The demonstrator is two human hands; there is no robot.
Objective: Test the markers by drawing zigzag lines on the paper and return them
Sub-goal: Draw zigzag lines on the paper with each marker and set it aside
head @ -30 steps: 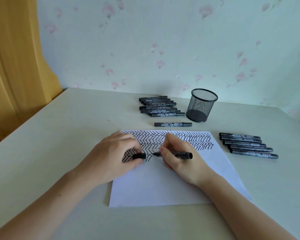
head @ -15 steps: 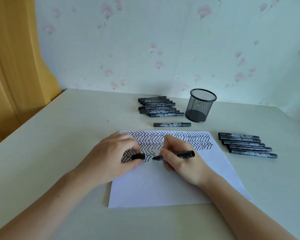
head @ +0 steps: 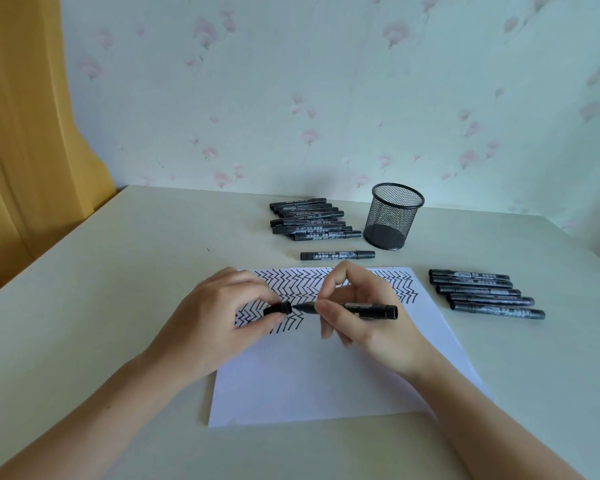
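A white sheet of paper (head: 326, 375) lies in front of me, its upper part covered with black zigzag lines. My right hand (head: 368, 317) holds a black marker (head: 361, 310) level above the sheet, its tip pointing left. My left hand (head: 219, 320) pinches the marker's black cap (head: 278, 309), whose open end sits right at the tip. A pile of black markers (head: 310, 221) lies at the back, one single marker (head: 336, 255) in front of it, and a row of several markers (head: 482, 292) to the right of the paper.
A black mesh pen cup (head: 394, 216) stands at the back, right of the pile. The beige table (head: 101, 306) meets a flowered wall behind. A yellow curtain (head: 25, 133) hangs at the left.
My right hand has lifted the marker off the paper and turned it level. The tip and the cap in my left hand have come together.
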